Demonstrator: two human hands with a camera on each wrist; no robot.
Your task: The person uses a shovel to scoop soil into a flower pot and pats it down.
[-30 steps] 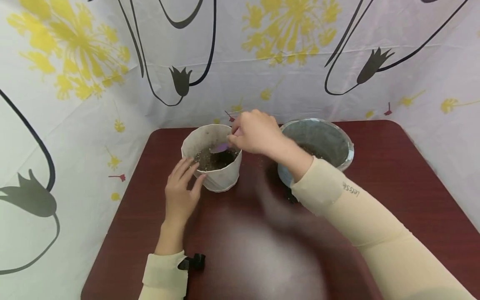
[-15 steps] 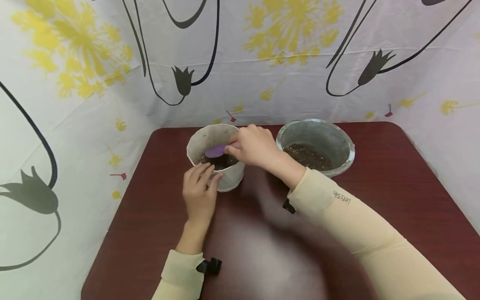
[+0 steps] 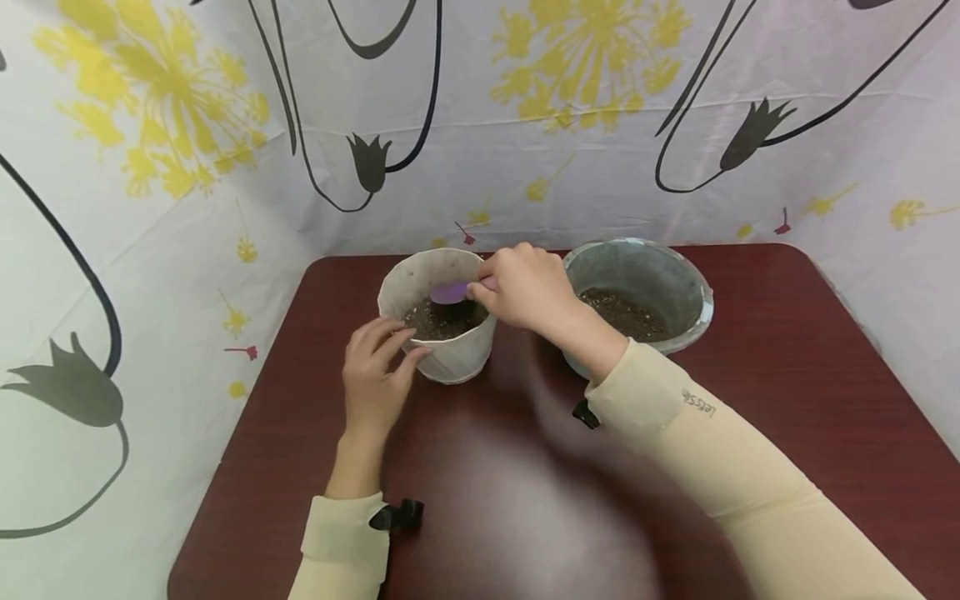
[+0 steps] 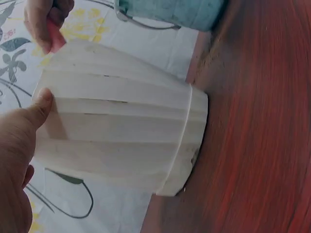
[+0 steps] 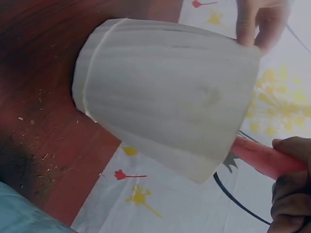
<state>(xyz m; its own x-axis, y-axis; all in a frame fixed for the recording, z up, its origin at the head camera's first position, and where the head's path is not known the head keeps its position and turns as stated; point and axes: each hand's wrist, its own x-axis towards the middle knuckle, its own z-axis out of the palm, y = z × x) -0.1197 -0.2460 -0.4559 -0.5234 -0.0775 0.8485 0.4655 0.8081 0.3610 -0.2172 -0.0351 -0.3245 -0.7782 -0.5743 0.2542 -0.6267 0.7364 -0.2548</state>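
Note:
A white fluted plant pot point(image 3: 453, 360) stands on the table with dark soil point(image 3: 429, 319) inside. My left hand point(image 3: 373, 375) holds its near left rim, thumb on the outer wall and fingers over the edge. From the right, my right hand point(image 3: 531, 287) grips the handle of a small hand trowel point(image 3: 448, 292). Its blade looks purple in the head view and reaches inside the pot, over a darker hollow in the soil. The right wrist view shows the trowel's reddish handle point(image 5: 262, 158) at the pot's mouth, the blade hidden behind the wall.
A grey-blue tub point(image 3: 675, 292) with a layer of soil point(image 3: 624, 312) stands right of the pot, partly behind my right forearm. Bits of spilled soil point(image 5: 46, 158) lie on the dark red table point(image 3: 270, 417) between them. A patterned cloth point(image 3: 600, 183) hangs behind.
The trowel blade has moved slightly right within the pot. My left hand shifted right along the rim, then came back left. The pot sits slightly further right in the view.

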